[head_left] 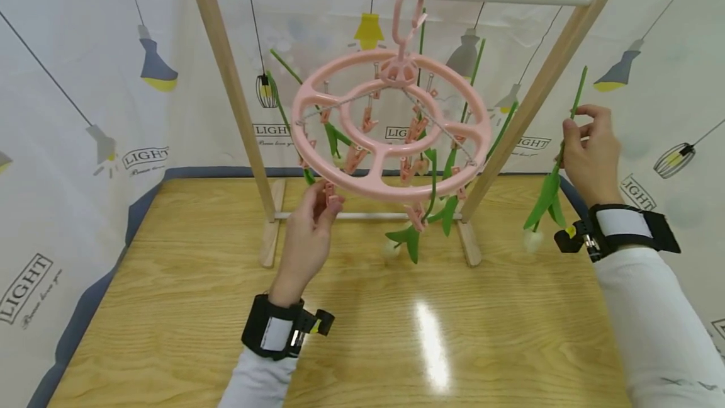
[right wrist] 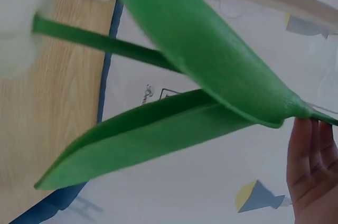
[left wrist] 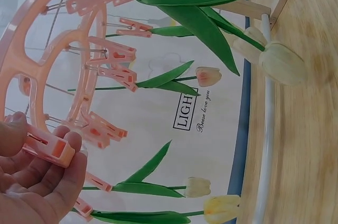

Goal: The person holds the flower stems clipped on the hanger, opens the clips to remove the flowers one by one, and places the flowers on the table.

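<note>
White-bloomed artificial tulip with green leaves hangs bloom-down outside the pale wooden post, stem pinched in right hand; left hand pinches a pink plastic clip under the round pink plastic hanger. Best, I judge: steady the clip, offer bare stem above the leaves. Left wrist view adds a yellow artificial tulip I can't pick out from the head; clip's mouth parted or not, hard to tell.
</note>
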`<state>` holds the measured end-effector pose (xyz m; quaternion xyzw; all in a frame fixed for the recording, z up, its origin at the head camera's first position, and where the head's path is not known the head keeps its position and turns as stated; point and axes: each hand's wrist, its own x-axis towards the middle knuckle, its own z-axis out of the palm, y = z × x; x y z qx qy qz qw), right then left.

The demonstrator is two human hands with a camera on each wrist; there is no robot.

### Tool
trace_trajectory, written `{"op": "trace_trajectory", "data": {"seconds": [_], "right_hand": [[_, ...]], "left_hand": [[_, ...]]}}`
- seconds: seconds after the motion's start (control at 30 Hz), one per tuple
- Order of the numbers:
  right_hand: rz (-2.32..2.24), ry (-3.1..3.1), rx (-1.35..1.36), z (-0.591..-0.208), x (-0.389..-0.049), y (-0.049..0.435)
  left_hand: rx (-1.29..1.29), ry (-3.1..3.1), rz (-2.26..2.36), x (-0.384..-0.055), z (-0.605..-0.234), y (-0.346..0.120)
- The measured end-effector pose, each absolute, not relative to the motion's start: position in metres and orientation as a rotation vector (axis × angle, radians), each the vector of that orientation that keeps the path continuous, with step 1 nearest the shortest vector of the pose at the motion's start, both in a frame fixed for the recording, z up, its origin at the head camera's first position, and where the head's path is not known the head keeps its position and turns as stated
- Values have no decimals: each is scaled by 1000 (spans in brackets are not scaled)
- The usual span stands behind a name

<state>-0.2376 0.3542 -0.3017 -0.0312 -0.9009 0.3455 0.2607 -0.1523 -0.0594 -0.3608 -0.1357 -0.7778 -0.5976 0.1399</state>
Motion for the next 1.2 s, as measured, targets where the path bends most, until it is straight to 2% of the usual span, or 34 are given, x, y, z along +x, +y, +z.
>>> {"op": "trace_trajectory", "data": {"seconds": [0.5, 0.77, 1.2], "right_hand": [[665, -2729, -16, -317, -259, 350], [556, -2895, -88, -355, -250, 363], [478, -2974, -129, -424, -243, 356]], "left_hand": [[-403, -2236, -1723, -153, -359, -62], [-422, -2233, -1745, -152, -359, -59], [-441, -2221, -1770, -148, -357, -57]]}}
